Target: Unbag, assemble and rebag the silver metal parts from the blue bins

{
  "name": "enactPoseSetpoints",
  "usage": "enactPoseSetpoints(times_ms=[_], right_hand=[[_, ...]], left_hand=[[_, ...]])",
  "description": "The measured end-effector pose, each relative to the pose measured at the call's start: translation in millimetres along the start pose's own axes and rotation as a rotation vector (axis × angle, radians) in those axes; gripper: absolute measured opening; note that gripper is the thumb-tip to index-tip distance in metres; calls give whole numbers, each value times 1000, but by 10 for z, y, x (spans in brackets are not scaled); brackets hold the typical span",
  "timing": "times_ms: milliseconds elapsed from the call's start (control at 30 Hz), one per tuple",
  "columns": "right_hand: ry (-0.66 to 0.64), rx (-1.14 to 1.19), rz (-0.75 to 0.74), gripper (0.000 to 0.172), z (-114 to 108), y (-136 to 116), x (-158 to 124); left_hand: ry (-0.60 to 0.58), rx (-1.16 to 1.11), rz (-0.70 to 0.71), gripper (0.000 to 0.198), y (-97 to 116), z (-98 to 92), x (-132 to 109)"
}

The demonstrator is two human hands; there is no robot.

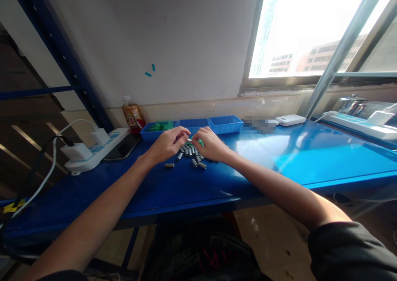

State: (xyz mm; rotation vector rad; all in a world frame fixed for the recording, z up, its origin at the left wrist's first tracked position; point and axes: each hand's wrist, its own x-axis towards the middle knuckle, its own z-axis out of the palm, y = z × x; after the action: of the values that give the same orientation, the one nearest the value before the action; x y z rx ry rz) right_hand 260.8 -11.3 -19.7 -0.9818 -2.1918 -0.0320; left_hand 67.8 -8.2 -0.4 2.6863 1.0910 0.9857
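My left hand (169,143) and my right hand (209,144) meet above a pile of small grey metal cylinders (187,152) on the blue table. Between the fingertips shows a small light-coloured piece (189,140), too small to name. My right thumb and fingers pinch it. The left thumb and forefinger are bent together at its other side; what they grip is partly hidden. One cylinder (169,165) lies apart at the left, and a couple more (202,165) lie in front of my right hand. Some green bits (201,142) show behind the right fingers.
Behind my hands stand three blue trays, one with green pieces (161,126), a middle tray (194,123) and a right tray (226,124). On the left are a bottle (133,114), a phone (122,148) and a power strip (99,148). A white box (290,120) sits back right.
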Motion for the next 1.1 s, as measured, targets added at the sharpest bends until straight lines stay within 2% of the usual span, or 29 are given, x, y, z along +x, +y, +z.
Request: enactPoseSetpoints(times_ms=[133, 267, 333, 433, 533, 667, 833, 967, 1033, 1100], right_hand=[[36, 132, 173, 19, 8, 114, 63], [9, 183, 274, 31, 33, 110, 64], [17, 172, 246, 34, 48, 104, 41], [66, 111, 75, 20, 70, 92, -2], [93, 53, -30, 18, 84, 65, -26], [135, 33, -28, 8, 81, 45, -12], [139, 25, -18, 30, 76, 80, 27], [97, 28, -29, 38, 91, 103, 38], [114, 54, -23, 34, 83, 97, 27], [155, 87, -16, 20, 59, 81, 6]], left_hand=[[-5, 39, 120, 25, -30, 144, -13], [65, 42, 78, 24, -100, 256, -8], [103, 68, 44, 26, -107, 268, -1], [151, 94, 6, 29, -95, 266, 5], [149, 91, -14, 33, -75, 269, 3], [124, 81, -66, 36, -32, 256, -3], [141, 27, -32, 28, 29, 216, -7], [120, 84, 1, 25, 42, 203, -6], [123, 115, -19, 26, 37, 191, -4], [127, 124, -42, 28, 35, 175, -1]])
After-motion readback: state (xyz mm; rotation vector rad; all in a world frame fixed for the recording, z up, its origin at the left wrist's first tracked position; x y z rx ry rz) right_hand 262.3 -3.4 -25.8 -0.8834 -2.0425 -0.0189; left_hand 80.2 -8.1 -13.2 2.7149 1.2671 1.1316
